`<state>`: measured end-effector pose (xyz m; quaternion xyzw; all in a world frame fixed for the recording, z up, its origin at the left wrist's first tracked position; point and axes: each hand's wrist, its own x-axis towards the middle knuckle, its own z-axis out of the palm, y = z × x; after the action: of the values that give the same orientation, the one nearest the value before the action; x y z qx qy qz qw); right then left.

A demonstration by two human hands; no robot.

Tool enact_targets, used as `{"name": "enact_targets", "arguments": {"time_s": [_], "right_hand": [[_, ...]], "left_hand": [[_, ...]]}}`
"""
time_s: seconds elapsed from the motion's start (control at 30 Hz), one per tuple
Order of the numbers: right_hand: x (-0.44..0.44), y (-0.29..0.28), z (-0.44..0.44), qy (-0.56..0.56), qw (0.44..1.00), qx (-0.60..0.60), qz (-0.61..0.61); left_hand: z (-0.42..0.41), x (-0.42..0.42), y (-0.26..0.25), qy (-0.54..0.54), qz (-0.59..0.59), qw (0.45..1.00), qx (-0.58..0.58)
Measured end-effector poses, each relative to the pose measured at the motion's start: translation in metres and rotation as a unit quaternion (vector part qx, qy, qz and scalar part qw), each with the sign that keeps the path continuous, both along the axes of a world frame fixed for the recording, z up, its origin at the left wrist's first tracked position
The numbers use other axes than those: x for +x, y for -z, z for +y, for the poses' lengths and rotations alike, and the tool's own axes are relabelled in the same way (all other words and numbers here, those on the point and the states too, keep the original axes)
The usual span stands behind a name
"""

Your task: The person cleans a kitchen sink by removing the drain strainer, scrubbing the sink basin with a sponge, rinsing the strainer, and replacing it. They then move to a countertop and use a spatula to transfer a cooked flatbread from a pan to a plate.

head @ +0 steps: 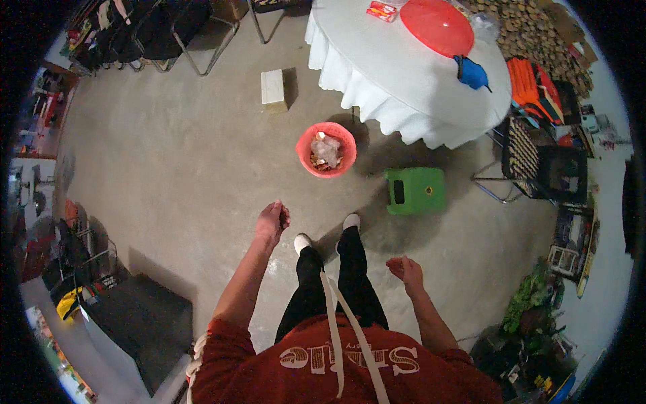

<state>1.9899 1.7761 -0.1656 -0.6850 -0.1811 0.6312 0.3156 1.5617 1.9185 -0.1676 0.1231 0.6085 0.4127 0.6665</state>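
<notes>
My left hand (272, 220) hangs over the bare concrete floor, its fingers loosely curled. I see no object in it, though the inside of the curl is dark. On the other side of my legs, my right hand (407, 273) is held low with the fingers loosely extended and nothing in it. Ahead of my feet stands a pink plastic basket (304, 160) with a crumpled clear plastic bag (327, 150) and bits of waste in it. A green plastic stool (419, 191) is to the right of the basket, ahead of my right hand. Neither hand touches anything.
A round table with a white cloth (373, 55) bears a red round cover (438, 26) and a blue cloth item (472, 73). Beyond the basket is a small whitish box (273, 87). A patterned chair (522, 156) stands right; a dark-topped table (146, 323) is at lower left.
</notes>
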Motion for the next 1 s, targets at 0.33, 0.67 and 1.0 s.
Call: {"name": "enact_targets", "arguments": {"time_s": [0.33, 0.67, 1.0], "right_hand": [[0.015, 0.089, 0.14, -0.033, 0.999, -0.011, 0.022], [-0.007, 0.177, 0.161, 0.017, 0.999, -0.03, 0.021], [-0.035, 0.264, 0.216, -0.186, 0.978, 0.047, -0.084]], "left_hand": [[0.162, 0.079, 0.053, 0.024, 0.234, 0.952, 0.197], [0.226, 0.128, 0.336, 0.206, 0.539, 0.799, 0.17], [0.217, 0.108, 0.353, -0.237, -0.324, 0.913, -0.069]]}}
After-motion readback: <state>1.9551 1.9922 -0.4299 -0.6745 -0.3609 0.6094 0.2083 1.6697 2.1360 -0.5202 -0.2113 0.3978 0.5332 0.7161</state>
